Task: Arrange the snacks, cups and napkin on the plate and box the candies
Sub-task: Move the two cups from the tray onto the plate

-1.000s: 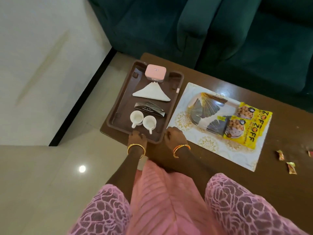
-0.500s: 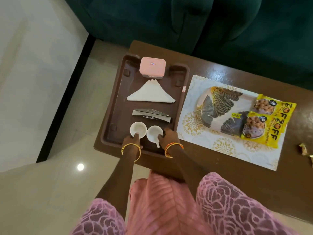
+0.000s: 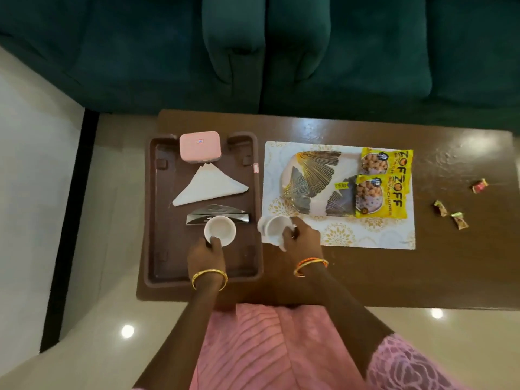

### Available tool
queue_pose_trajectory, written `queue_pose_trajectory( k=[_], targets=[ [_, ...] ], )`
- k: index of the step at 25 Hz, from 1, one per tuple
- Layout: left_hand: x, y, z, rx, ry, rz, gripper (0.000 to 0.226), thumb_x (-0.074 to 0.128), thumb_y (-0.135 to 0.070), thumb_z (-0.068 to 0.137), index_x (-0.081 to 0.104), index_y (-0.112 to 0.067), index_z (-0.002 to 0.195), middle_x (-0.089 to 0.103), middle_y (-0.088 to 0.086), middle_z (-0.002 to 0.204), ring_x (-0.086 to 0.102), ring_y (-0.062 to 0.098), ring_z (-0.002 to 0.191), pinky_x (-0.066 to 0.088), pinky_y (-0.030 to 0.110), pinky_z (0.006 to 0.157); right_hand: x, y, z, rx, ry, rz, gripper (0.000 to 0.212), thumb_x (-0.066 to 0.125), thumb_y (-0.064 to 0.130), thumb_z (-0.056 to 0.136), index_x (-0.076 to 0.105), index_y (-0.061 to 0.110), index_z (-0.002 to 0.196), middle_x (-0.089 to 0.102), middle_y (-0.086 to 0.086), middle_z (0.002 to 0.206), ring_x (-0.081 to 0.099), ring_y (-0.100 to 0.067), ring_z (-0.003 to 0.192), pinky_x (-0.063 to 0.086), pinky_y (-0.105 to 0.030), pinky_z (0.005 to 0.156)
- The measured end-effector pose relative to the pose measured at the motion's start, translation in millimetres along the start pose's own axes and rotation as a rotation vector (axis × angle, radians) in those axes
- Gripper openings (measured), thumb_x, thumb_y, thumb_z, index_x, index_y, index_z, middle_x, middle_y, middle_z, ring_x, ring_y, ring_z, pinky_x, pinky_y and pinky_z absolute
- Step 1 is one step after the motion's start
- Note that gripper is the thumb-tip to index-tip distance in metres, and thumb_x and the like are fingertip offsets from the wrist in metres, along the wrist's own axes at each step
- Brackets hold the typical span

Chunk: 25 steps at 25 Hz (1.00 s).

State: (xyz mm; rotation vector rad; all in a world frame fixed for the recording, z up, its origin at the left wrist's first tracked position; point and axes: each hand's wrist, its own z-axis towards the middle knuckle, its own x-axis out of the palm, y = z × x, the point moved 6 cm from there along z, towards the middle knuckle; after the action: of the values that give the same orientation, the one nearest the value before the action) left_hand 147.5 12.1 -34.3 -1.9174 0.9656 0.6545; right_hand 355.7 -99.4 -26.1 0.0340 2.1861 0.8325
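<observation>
My left hand [image 3: 206, 253] grips a white cup [image 3: 220, 230] above the brown tray [image 3: 159, 220]. My right hand [image 3: 302, 239] holds the second white cup [image 3: 274, 228] just past the tray's right rim, over the corner of the placemat [image 3: 365, 235]. On the tray lie a folded white napkin [image 3: 209, 188], a silver napkin holder [image 3: 216, 213] and a pink box [image 3: 200, 146]. The leaf-patterned plate [image 3: 312, 182] sits on the placemat, with two yellow snack packets [image 3: 387, 182] at its right end. Three wrapped candies [image 3: 460, 219] lie on the table at the right.
The brown coffee table [image 3: 464, 263] stands against a dark green sofa [image 3: 267, 52]. The tray overhangs the table's left end. Pale tiled floor [image 3: 42, 192] lies to the left and below. My pink dress [image 3: 267, 347] fills the bottom of the view.
Both hands closed on the cups and lifted them. The right cup moved right, off the tray toward the placemat. The camera shifted to look more straight down.
</observation>
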Motion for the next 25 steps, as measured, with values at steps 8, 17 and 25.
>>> queue_pose_trajectory(
  k=[8, 17, 25],
  targets=[
    [88, -122, -37, 0.344, 0.205, 0.227, 0.033, 0.045, -0.028, 0.095, 0.06, 0.002, 0.095, 0.068, 0.025, 0.094, 0.061, 0.039, 0.088, 0.044, 0.038, 0.066, -109, -101, 83, 0.278, -0.237, 0.0, 0.033, 0.054, 0.011, 0.088, 0.061, 0.002, 0.119, 0.066, -0.029, 0.11, 0.06, -0.043, 0.102, 0.05, -0.042, 0.084],
    [218, -212, -1, 0.488, 0.33, 0.455, 0.03, 0.044, -0.026, 0.096, 0.057, -0.001, 0.107, 0.065, 0.024, 0.109, 0.06, 0.041, 0.1, 0.05, 0.044, 0.083, -98, -141, 148, 0.301, -0.169, 0.034, 0.033, 0.057, 0.013, 0.082, 0.065, 0.005, 0.114, 0.068, -0.028, 0.103, 0.062, -0.042, 0.094, 0.053, -0.042, 0.075],
    [233, -260, 1, 0.71, 0.343, 0.71, 0.027, 0.042, -0.024, 0.097, 0.056, -0.007, 0.112, 0.064, 0.017, 0.115, 0.054, 0.036, 0.111, 0.046, 0.046, 0.089, -123, -126, 150, 0.227, -0.183, 0.044, 0.036, 0.064, 0.026, 0.081, 0.064, 0.004, 0.11, 0.067, -0.023, 0.107, 0.06, -0.038, 0.101, 0.051, -0.041, 0.082]
  ],
)
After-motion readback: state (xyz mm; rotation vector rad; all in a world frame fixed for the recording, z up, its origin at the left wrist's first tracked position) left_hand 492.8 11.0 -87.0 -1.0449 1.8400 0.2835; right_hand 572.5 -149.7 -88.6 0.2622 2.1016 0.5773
